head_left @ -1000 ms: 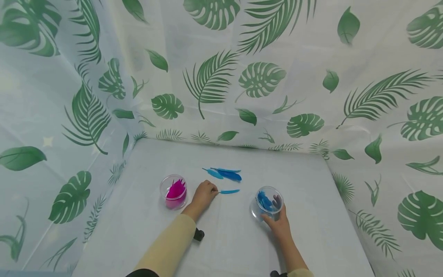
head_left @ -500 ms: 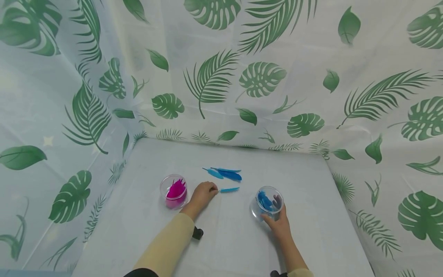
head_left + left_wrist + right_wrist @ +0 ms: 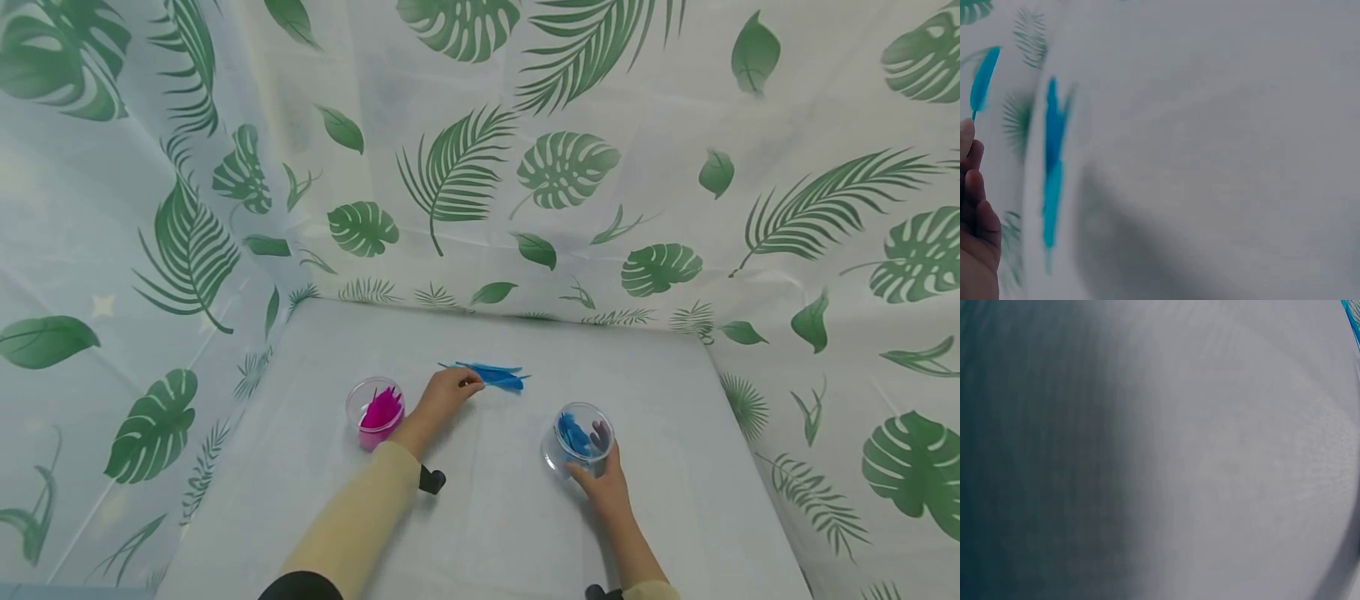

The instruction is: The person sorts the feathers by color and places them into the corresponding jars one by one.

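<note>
My left hand (image 3: 441,398) pinches a light blue feather (image 3: 985,80) by its quill, the vane pointing away from the fingertips. In the head view it is just in front of a small group of blue feathers (image 3: 501,377), which it partly covers. Those feathers (image 3: 1054,140) lie on the white table in the left wrist view, apart from the held one. My right hand (image 3: 606,487) holds a clear round jar (image 3: 555,462) with blue feathers (image 3: 573,435) inside, fingers around its right side. The right wrist view is blurred and does not show that hand.
Another clear jar (image 3: 349,410) with magenta feathers (image 3: 382,407) stands left of my left hand, close to the forearm. Behind the white table (image 3: 660,367) and along its sides hangs a leaf-printed sheet (image 3: 480,275).
My left hand has lifted the light blue feather off the table and moved it away from me, toward the feather group. My right hand and its jar stay put.
</note>
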A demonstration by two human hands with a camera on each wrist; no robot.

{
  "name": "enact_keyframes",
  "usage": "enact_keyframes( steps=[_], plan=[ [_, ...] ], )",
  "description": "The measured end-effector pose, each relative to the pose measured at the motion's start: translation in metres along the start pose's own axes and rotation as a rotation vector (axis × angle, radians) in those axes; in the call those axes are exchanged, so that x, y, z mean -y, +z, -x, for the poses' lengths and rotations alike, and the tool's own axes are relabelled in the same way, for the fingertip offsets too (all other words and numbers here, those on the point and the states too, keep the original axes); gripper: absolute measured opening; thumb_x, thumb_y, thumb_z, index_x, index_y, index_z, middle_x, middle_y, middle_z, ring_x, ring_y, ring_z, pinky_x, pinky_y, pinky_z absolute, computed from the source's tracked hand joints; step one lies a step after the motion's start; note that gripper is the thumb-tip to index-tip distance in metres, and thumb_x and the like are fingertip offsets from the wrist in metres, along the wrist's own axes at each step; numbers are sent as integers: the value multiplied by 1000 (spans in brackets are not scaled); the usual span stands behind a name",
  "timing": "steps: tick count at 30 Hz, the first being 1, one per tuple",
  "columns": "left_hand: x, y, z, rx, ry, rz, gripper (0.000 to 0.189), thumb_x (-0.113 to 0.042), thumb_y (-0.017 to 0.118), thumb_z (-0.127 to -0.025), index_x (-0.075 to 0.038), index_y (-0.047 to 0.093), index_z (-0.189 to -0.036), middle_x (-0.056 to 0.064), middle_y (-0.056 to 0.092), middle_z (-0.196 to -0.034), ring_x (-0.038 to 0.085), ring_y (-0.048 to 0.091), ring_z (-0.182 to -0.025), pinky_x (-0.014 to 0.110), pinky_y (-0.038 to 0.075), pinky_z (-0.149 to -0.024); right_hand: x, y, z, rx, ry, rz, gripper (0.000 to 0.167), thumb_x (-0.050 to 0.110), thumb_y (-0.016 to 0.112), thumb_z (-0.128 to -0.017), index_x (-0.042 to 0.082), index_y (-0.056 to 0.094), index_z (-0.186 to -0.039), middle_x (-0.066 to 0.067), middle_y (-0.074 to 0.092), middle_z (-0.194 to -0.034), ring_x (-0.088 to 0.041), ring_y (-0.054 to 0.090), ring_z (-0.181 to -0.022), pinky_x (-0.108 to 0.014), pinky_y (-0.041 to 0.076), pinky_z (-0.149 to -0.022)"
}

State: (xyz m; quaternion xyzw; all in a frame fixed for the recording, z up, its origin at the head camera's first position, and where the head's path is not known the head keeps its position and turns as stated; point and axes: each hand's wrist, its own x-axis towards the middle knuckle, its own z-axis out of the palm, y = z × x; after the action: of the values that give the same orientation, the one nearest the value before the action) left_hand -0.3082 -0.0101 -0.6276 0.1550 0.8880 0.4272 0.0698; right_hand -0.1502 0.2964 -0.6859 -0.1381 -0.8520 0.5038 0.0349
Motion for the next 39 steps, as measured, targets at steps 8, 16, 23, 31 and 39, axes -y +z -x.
enact_keyframes(
  steps=[8,16,23,31,39],
  plan=[
    [-52,-41,-18,106,79,27,15,-37,63,-96,-27,72,-101,-10,66,-97,13,57,-91,28,51,-80,2,-1,1,3,10,2,106,42,82,-78,39,11,-157,-3,25,-165,-33,14,-154,-67,8,-120],
    [-87,-52,-31,200,239,-61,16,-36,63,-97,-26,72,-103,-12,68,-98,9,59,-90,27,52,-84,0,-1,0,-2,-2,12,107,41,82,-79,38,10,-158,-4,24,-165,-34,15,-154,-66,9,-120],
    [-102,-35,-30,310,274,-159,14,-35,63,-96,-28,73,-102,-14,68,-100,5,59,-91,24,52,-85,0,1,0,-14,2,20,106,41,82,-79,39,10,-157,-2,26,-164,-32,17,-153,-66,11,-120],
    [-112,-12,-26,430,406,-425,16,-34,60,-98,-27,72,-105,-13,66,-101,3,58,-93,22,50,-86,-1,3,0,-27,-28,24,105,37,81,-81,39,10,-157,-2,27,-164,-32,20,-152,-68,13,-118],
    [-128,10,-25,448,524,-614,16,-34,60,-98,-28,73,-106,-13,67,-100,4,59,-93,20,51,-85,-3,2,-2,-20,-32,23,105,36,81,-81,36,11,-158,-4,28,-163,-35,20,-152,-70,14,-117]
  ],
)
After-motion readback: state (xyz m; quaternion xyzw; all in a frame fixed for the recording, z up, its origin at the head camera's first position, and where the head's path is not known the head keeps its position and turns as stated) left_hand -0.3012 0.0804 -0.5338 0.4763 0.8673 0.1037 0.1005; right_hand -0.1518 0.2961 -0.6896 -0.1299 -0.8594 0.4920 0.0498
